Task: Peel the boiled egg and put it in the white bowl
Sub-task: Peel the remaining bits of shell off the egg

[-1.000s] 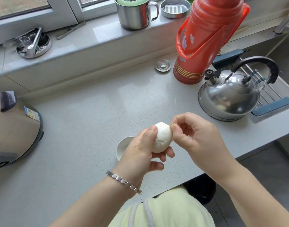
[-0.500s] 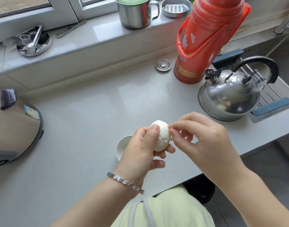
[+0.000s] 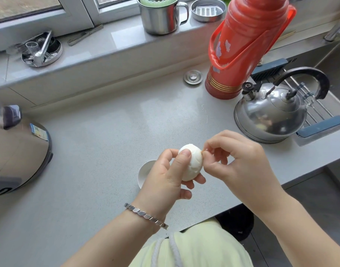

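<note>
Left hand [image 3: 165,176] grips egg [image 3: 191,163], long axis near upright, leaning slightly left; right hand [image 3: 240,162] pinches shell at its upper right.

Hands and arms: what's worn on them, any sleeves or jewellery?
Both forearms are bare, with no sleeves or gloves. The left hand has a silver bracelet of flat angular links at the wrist. The right hand shows no ring, watch or band.

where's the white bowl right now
In the head view the white bowl sits on the grey counter near its front edge, just left of centre, mostly hidden behind the left hand holding the egg.
</note>
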